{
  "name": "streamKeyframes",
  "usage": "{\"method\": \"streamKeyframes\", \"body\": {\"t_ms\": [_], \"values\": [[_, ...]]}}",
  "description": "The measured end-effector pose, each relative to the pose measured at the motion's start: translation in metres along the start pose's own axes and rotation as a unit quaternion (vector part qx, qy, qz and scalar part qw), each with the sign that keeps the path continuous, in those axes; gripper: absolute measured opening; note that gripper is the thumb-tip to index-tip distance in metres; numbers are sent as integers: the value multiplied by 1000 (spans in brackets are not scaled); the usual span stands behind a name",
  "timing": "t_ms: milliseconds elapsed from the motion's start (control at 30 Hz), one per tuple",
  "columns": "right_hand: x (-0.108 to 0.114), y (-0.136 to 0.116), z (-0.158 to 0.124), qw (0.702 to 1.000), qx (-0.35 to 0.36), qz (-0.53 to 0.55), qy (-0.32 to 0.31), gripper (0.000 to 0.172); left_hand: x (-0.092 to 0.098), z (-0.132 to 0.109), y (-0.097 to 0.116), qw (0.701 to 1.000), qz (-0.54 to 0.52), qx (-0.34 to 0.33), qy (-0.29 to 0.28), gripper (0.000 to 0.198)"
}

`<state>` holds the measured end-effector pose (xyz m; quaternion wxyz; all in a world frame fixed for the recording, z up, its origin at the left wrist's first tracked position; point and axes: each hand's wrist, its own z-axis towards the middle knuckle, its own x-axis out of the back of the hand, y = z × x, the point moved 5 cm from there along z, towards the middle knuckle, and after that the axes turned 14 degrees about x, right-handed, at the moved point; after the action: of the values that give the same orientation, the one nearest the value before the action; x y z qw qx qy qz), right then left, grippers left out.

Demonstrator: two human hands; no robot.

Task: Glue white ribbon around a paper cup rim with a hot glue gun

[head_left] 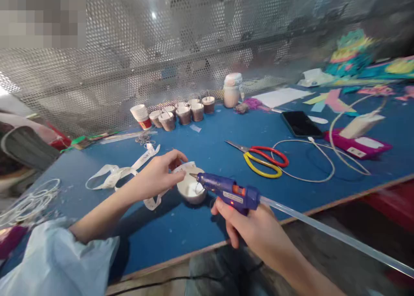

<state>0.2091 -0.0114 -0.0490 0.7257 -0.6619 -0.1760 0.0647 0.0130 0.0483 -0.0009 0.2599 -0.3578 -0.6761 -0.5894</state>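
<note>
My right hand is wrapped round a blue hot glue gun, with a long clear glue stick running out of its back and a small light glowing on its side. The gun's nozzle points left, over the rim of a small white paper cup on the table. At the cup's far left rim, my left hand pinches the end of a white printed ribbon. Its loose length trails left under my forearm. Whether the ribbon touches the cup cannot be made out.
Several brown-and-white cups with handles stand by the mesh panel, beside stacked paper cups and a lidded jar. Scissors, a phone, a white cable and a magenta box lie to the right. White cord lies left.
</note>
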Motion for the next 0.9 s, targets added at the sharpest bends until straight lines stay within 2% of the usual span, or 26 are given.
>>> {"method": "streamKeyframes", "body": {"t_ms": [167,333,400,667,767,900], "values": [[1,5,0,1000,25,14,-3,32,-1,2,5,1000,-9,16,-2,22],[1,4,2,998,59,11,-2,28,0,1,8,996,37,-18,76,22],[1,4,2,998,58,8,-5,27,1,0,6,995,39,-22,90,22],[6,5,3,999,45,13,10,29,15,-3,-15,995,-85,-1,51,35],[6,3,3,999,46,10,8,29,13,-5,-20,995,-92,9,40,34],[4,0,3,998,54,9,0,29,5,-9,-16,996,-84,-6,31,30]]}}
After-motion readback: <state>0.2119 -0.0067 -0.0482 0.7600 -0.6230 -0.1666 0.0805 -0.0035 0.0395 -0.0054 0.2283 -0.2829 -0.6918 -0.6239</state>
